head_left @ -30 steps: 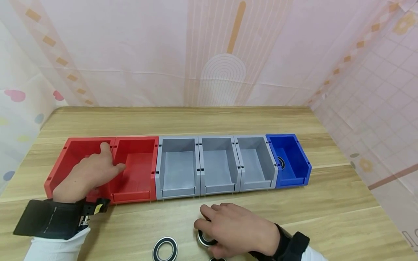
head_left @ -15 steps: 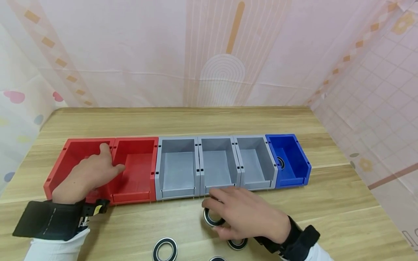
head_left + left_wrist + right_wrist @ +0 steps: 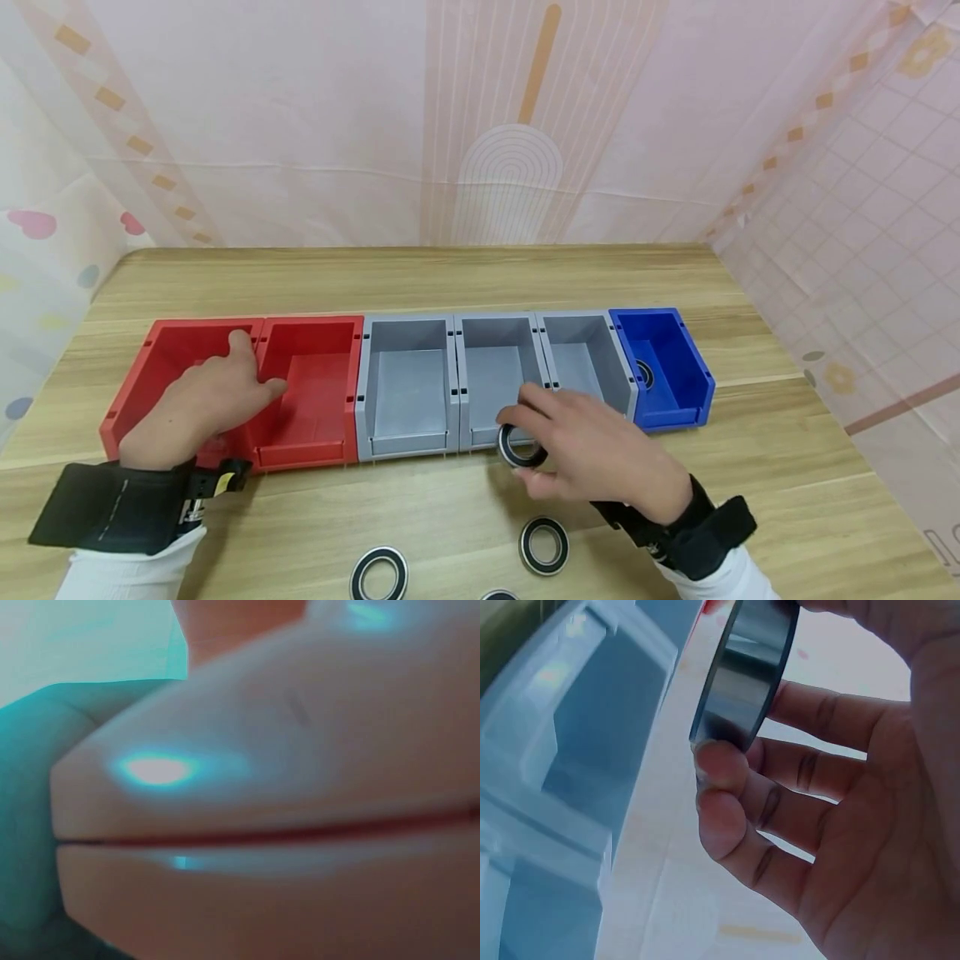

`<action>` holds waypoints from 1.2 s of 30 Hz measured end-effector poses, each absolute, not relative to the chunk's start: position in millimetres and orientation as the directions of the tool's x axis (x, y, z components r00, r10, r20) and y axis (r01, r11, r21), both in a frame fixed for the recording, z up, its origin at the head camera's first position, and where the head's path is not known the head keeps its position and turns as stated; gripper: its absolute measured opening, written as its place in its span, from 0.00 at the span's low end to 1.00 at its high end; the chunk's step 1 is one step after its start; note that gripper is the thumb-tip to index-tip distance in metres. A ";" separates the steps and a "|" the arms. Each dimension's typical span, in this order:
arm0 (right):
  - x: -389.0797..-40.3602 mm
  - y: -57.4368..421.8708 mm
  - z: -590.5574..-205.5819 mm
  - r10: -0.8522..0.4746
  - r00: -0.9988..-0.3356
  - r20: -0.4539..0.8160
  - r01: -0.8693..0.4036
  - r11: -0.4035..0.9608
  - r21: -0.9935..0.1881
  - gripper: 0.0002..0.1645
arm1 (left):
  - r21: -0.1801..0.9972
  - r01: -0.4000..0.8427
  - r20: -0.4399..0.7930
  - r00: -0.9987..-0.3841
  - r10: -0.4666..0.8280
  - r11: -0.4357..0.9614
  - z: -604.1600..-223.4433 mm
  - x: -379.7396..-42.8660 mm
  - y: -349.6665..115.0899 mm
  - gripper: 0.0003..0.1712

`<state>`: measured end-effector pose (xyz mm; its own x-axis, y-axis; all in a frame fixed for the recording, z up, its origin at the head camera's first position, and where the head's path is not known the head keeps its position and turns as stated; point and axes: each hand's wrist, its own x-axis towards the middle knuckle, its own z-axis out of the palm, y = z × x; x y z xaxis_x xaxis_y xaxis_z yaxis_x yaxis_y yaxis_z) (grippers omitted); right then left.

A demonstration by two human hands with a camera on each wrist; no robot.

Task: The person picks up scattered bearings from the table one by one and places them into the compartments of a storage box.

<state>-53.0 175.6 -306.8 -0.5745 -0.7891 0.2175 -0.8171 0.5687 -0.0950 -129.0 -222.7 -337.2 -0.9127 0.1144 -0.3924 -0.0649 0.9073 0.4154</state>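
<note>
My right hand [image 3: 592,446] pinches a ball bearing [image 3: 510,454] between thumb and fingers, raised just in front of the middle grey bin [image 3: 497,367]. In the right wrist view, the metal outer ring of the bearing [image 3: 742,682] shows edge-on, fingertips curled against its lower end. At far left, my left hand [image 3: 210,400] rests over the shared wall of the left red bin [image 3: 168,342] and right red bin [image 3: 318,400], forefinger pointing forward, thumb out to the right. Its remaining fingers are mostly hidden. The adjoining rims [image 3: 225,802] fill the left wrist view.
A bearing [image 3: 527,546] lies below my right hand, another bearing [image 3: 382,554] further left, and one more [image 3: 499,595] is cut by the lower frame edge. Beyond the grey bins stands a blue bin [image 3: 686,375] with a bearing [image 3: 648,375] leaning inside.
My right hand has lifted the bearing from the table and moved it forward and right to the grey bins' front, uncovering the bearing beneath. The left hand stays put.
</note>
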 end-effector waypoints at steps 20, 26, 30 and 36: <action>-71.0 214.3 -299.8 -0.615 -0.754 0.231 -0.650 0.750 -0.122 0.26 | 0.414 -0.070 -0.395 -0.912 0.110 0.908 -336.8 -128.5 -222.9 0.44; -75.6 220.2 -300.0 -0.583 -0.780 0.226 -0.616 0.780 -0.113 0.27 | 0.416 -0.071 -0.393 -0.913 0.109 0.907 -337.4 -128.6 -223.3 0.44; -78.2 223.2 -299.6 -0.550 -0.812 0.196 -0.577 0.806 -0.129 0.28 | 0.413 -0.070 -0.392 -0.913 0.108 0.908 -337.6 -128.6 -223.2 0.43; -80.7 230.6 -300.0 -0.489 -0.855 0.171 -0.514 0.844 -0.157 0.28 | 0.416 -0.066 -0.388 -0.915 0.111 0.907 -337.4 -128.5 -222.9 0.42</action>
<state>-80.7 230.6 -300.0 -0.8554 -0.4891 0.1708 -0.5136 0.8435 -0.1569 -128.5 -222.9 -337.4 -0.9149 0.1112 -0.3881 -0.0661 0.9070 0.4159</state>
